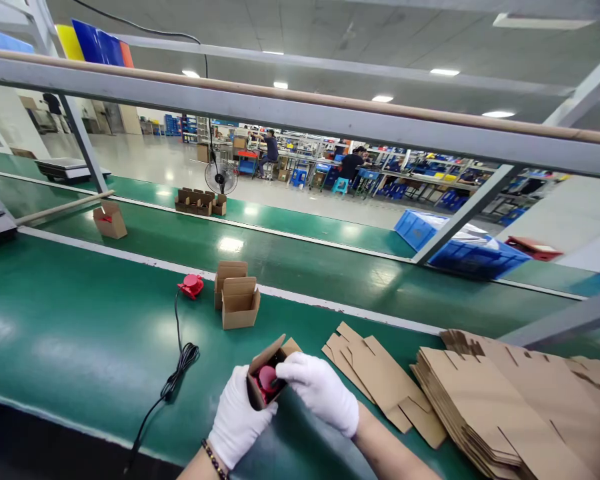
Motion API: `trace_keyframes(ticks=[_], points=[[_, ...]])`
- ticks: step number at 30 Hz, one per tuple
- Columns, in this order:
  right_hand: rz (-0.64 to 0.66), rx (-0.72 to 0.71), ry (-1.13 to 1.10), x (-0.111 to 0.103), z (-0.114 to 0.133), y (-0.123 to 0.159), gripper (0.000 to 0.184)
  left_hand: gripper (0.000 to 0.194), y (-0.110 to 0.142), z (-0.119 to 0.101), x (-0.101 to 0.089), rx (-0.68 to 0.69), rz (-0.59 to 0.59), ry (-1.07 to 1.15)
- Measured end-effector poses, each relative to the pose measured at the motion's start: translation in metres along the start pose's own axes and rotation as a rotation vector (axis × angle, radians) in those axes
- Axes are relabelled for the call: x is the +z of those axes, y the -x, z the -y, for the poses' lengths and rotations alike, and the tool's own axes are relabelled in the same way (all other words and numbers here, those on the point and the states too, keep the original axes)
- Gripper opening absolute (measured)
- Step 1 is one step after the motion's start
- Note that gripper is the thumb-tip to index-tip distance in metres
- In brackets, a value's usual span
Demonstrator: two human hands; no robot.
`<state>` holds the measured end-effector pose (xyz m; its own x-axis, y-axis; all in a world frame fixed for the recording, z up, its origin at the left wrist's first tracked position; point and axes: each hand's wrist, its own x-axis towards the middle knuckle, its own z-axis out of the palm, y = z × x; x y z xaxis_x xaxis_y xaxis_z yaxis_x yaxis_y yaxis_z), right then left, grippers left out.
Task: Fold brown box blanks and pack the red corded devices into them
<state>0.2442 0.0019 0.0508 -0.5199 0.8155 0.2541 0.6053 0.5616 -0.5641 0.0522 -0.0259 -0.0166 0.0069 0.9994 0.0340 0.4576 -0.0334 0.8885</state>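
Observation:
My left hand [241, 417], in a white glove, is wrapped around an open small cardboard box [256, 399] held tilted above the green table. Inside the box sits a red round device [267, 379], with something dark beside it. The gloved fingers of my right hand [321, 388] are pinched together at the box's opening; what lies between the fingertips is hidden. Farther left, another red device [191, 286] rests on the table, its black cable [180, 370] bundled and trailing to the front edge. Two open cardboard boxes [241, 303] stand empty beyond my hands.
Flat cardboard blanks [380, 377] lie right of my hands, beside a thick stack of blanks [480, 400]. Across the green belt [300, 257] stand several small boxes [195, 200] and a blue crate [473, 257]. A metal frame rail [300, 110] crosses above.

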Motion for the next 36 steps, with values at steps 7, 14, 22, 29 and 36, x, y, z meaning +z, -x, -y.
trace_keyframes(ticks=[7,14,22,29,36], points=[[0.312,-0.277,0.538,0.01,0.025,-0.009,0.016,0.029,-0.002,-0.005,0.004,0.017,-0.037,-0.026],[-0.076,-0.319,0.515,0.018,0.024,0.003,0.045,0.037,-0.006,-0.007,0.002,-0.03,-0.035,0.002],[-0.411,-0.402,0.612,0.05,-0.036,0.002,0.035,0.08,-0.027,0.002,0.014,-0.034,0.091,0.075],[-0.57,-0.148,0.761,-0.031,-0.187,-0.11,0.015,0.054,-0.028,0.059,0.018,0.197,0.023,-0.272],[-0.658,-0.064,0.66,-0.048,-0.238,-0.167,0.022,0.042,-0.102,0.014,-0.094,0.164,-0.556,-0.321]])
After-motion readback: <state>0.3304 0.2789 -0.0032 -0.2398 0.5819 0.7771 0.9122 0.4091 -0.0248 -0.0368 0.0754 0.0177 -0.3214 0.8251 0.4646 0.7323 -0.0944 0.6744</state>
